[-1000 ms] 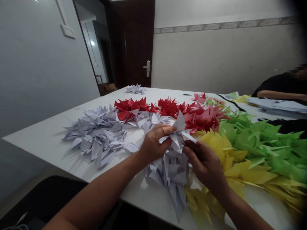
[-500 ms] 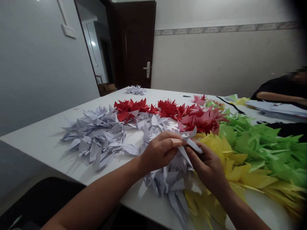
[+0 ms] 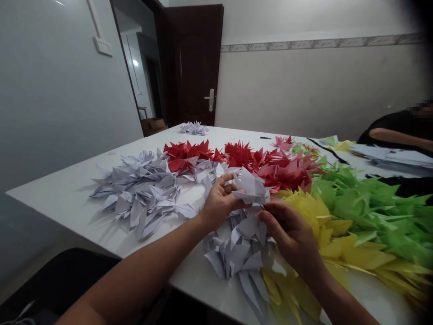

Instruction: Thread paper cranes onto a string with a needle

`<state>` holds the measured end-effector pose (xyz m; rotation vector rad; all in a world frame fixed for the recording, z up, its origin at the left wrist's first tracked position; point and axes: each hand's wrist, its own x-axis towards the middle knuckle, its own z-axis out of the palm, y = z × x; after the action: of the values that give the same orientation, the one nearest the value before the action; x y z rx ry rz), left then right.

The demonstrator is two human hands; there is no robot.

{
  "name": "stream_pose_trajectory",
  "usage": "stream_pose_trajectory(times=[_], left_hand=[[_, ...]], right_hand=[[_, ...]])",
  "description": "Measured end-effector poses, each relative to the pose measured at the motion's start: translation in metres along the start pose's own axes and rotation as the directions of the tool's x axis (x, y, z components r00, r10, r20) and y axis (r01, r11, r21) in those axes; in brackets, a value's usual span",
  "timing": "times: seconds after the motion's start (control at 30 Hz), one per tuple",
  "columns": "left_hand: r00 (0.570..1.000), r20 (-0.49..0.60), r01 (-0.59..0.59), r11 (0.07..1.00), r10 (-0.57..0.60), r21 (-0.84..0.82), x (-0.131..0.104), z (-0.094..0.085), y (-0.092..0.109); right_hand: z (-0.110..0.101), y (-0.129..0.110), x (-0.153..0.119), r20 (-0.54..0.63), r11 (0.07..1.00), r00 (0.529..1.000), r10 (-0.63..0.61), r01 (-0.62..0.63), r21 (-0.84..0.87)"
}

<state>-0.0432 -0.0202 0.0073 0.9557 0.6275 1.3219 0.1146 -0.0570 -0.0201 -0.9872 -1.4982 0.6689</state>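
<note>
A white folded paper crane (image 3: 252, 187) is held up above the table between my two hands. My left hand (image 3: 221, 198) pinches its left side, thumb below and fingers behind the paper. The fingertips of my right hand (image 3: 287, 230) are closed on its lower right edge. Beneath my hands lies a heap of white folded paper pieces (image 3: 233, 255). Yellow folded pieces (image 3: 333, 225) are spread beside and under my right forearm. To the left of my left hand is another white paper heap (image 3: 135, 185).
Red folded pieces (image 3: 189, 153) lie behind my hands, with pink ones (image 3: 291, 169) and green ones (image 3: 368, 198) to the right. The white table (image 3: 61, 185) has its corner at far left. Another person's arm (image 3: 399, 135) rests behind stacked papers (image 3: 392, 155).
The white paper has turned and now shows a broad face where narrow points stuck out before. My left fingers have opened up around it, and my right hand has shifted slightly down.
</note>
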Motion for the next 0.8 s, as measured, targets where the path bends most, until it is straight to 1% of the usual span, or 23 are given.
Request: stream_pose_trajectory(times=[0.13, 0.3, 0.37, 0.5, 0.7, 0.8], left_hand=[[0.997, 0.075, 0.039, 0.998, -0.035, -0.047, -0.003, 0.002, -0.002], [0.998, 0.047, 0.044, 0.997, -0.041, -0.066, -0.002, 0.002, -0.001], [0.997, 0.055, 0.062, 0.995, -0.058, -0.077, -0.002, 0.002, -0.001], [0.995, 0.078, 0.064, 0.994, -0.056, -0.091, -0.002, 0.001, -0.001], [0.992, 0.1, 0.076, 0.996, -0.071, -0.046, -0.004, 0.001, -0.003], [0.997, 0.067, 0.031, 0.999, -0.031, -0.013, -0.001, -0.001, 0.0]], right_hand=[[0.0, 0.002, 0.0, 0.017, 0.999, 0.999, -0.031, 0.032, -0.016], [-0.002, 0.006, -0.001, 0.022, 0.994, 0.999, -0.048, 0.05, -0.093], [-0.002, 0.007, -0.001, 0.028, 0.994, 0.999, -0.042, 0.045, -0.097], [-0.002, 0.007, 0.0, 0.039, 0.996, 0.999, -0.037, 0.04, -0.081], [-0.004, 0.01, -0.001, 0.079, 0.991, 0.996, -0.048, 0.057, -0.124], [-0.005, 0.012, -0.002, 0.066, 0.985, 0.996, -0.061, 0.071, -0.157]])
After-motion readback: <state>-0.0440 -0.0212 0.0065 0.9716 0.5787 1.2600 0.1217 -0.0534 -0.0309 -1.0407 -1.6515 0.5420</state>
